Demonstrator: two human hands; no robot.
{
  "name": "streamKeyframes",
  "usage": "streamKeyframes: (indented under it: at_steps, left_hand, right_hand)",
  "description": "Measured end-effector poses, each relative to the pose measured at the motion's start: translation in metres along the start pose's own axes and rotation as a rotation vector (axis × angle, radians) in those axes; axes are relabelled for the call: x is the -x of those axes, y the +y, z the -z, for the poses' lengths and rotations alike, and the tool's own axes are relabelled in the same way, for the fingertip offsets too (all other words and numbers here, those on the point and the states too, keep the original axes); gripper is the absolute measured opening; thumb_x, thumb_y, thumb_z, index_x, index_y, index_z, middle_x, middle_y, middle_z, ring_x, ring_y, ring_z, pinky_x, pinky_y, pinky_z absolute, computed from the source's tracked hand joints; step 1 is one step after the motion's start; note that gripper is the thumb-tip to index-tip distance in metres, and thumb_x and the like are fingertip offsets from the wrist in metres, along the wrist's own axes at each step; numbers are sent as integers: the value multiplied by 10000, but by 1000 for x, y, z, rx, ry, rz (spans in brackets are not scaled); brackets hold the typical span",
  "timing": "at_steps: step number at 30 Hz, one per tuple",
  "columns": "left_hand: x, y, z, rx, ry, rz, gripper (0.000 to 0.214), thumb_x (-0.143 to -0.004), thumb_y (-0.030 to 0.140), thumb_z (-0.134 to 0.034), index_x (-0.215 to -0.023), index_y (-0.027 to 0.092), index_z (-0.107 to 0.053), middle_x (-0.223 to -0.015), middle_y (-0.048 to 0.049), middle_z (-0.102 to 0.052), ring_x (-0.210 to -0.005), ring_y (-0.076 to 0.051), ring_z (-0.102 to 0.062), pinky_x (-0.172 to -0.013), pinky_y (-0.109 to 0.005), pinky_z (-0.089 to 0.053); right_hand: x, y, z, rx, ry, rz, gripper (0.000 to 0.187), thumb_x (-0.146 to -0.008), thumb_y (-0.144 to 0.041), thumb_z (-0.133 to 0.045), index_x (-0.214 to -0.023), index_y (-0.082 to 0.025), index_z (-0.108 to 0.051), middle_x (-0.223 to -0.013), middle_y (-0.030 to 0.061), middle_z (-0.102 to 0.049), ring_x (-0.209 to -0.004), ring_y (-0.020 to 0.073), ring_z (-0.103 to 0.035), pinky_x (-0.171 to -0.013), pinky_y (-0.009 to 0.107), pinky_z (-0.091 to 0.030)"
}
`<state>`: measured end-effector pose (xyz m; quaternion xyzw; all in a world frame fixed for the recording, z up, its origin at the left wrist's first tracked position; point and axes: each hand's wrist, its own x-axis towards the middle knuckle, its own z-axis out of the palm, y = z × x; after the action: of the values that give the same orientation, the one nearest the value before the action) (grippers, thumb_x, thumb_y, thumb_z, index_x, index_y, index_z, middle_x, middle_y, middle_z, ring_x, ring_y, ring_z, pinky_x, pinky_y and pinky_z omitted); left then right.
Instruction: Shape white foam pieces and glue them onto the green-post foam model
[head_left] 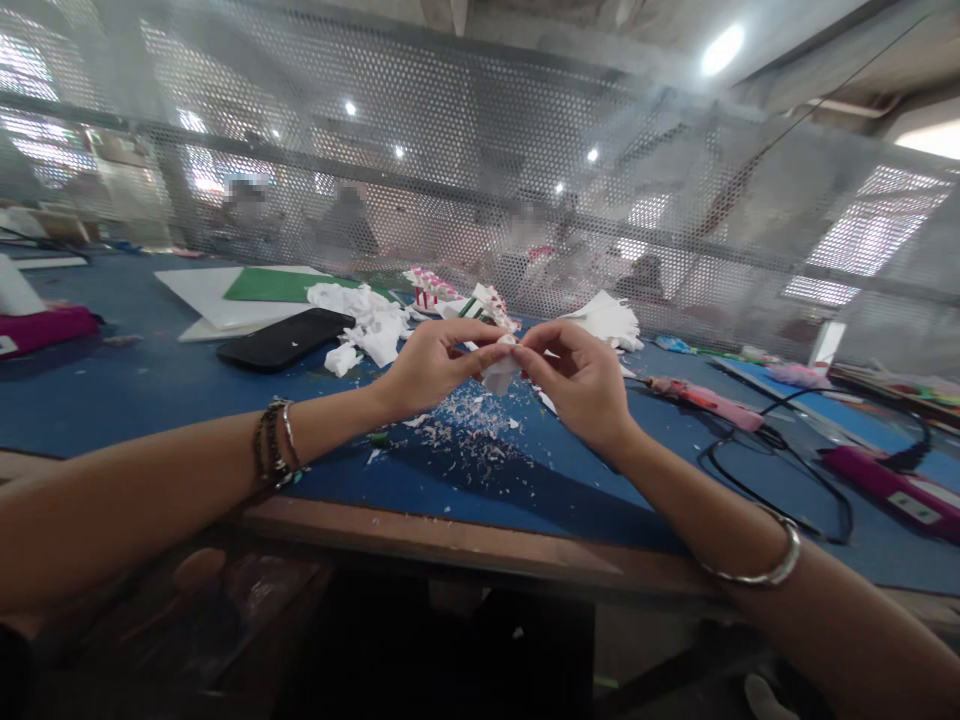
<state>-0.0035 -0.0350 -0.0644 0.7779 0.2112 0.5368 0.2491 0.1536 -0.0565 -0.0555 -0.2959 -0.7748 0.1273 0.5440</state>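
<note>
A small white petal-like piece (pixel 499 378), thin and crumpled, is pinched between my two hands above the blue tabletop. My left hand (pixel 435 368) grips its left side between thumb and fingers. From the right, my right hand (pixel 581 375) pinches it near the top with thumb and forefinger. Fingertips partly cover the piece. White scraps (pixel 480 430) lie scattered on the table below. Behind my left hand is a heap of crumpled white pieces (pixel 371 318), and a stack of white sheets (pixel 607 318) sits beyond my right hand.
A black phone (pixel 285 340) lies at left near a green sheet (pixel 274 284). On the right are a pink-handled tool (pixel 705 400) with a looping black cord and a magenta power strip (pixel 892 490). A perforated metal screen (pixel 450 150) stands behind the table.
</note>
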Motion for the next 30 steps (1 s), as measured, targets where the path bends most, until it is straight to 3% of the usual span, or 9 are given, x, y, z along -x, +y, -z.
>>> streamKeyframes:
  at_steps: [6, 11, 22, 25, 27, 30]
  left_hand:
    - [0, -1, 2, -84, -14, -77, 272, -744, 394, -533, -836, 166, -650, -819, -50, -663, -622, -90, -583, -467, -157, -455]
    - [1, 3, 5, -249, -16, -168, 210, -751, 330, -542, -834, 171, -653, -798, -45, -673, -704, -110, -596, -556, -186, -463]
    - [-1, -2, 5, -239, -8, -123, 187, -748, 285, -541, -826, 150, -644, -806, -44, -679, -692, -90, -596, -509, -138, -448]
    - [-1, -1, 6, -270, -15, -147, 164, -746, 275, -546, -783, 151, -646, -775, -45, -677, -675, -86, -595, -512, -138, -455]
    - [0, -1, 7, -304, -37, -199, 151, -747, 266, -546, -777, 153, -641, -756, -45, -674, -667, -86, -596, -529, -147, -466]
    - [0, -1, 8, -401, -91, -335, 148, -765, 260, -527, -810, 158, -624, -752, -46, -669, -663, -91, -595, -578, -182, -485]
  right_hand:
    - [-1, 0, 2, -2, -40, -15, 85, -716, -249, -559, -696, -180, -513, -632, -36, -505, -565, 56, -472, -526, 202, -421]
    - [-1, -1, 3, 15, -52, 2, 80, -722, -233, -553, -687, -179, -506, -616, -40, -495, -544, 48, -468, -503, 193, -396]
    - [-4, -5, 7, 144, -62, 89, 40, -718, -229, -539, -703, -192, -543, -654, -28, -566, -597, 72, -516, -561, 221, -442]
    - [-18, -6, 35, 281, -4, 121, 59, -720, -237, -518, -682, -202, -547, -611, -25, -555, -565, 84, -507, -539, 241, -426]
    - [-28, 2, 70, 572, -61, 74, 64, -688, -243, -548, -643, -204, -571, -601, -8, -563, -548, 96, -490, -547, 274, -397]
    - [-31, 30, 134, 991, -1, -189, 128, -571, -222, -648, -480, -193, -562, -441, -4, -486, -418, 82, -375, -471, 297, -288]
